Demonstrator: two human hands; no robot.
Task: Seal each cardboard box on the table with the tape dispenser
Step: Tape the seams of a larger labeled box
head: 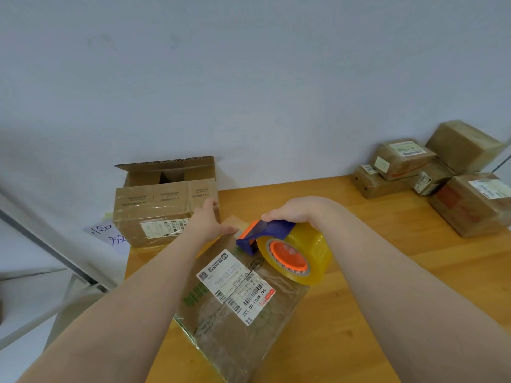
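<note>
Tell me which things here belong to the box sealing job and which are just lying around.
For the job: tape dispenser, gripped by the right hand; box that the left hand rests on; open box; pile of boxes.
Lying about: paper note; metal rail.

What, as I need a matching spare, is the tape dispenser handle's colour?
Dispenser handle: dark blue, orange at its front tip; clearest in head view.

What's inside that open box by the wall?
Inside the open box, only folded cardboard flaps and a dark gap between them show. Its front wall hides the bottom.
</note>
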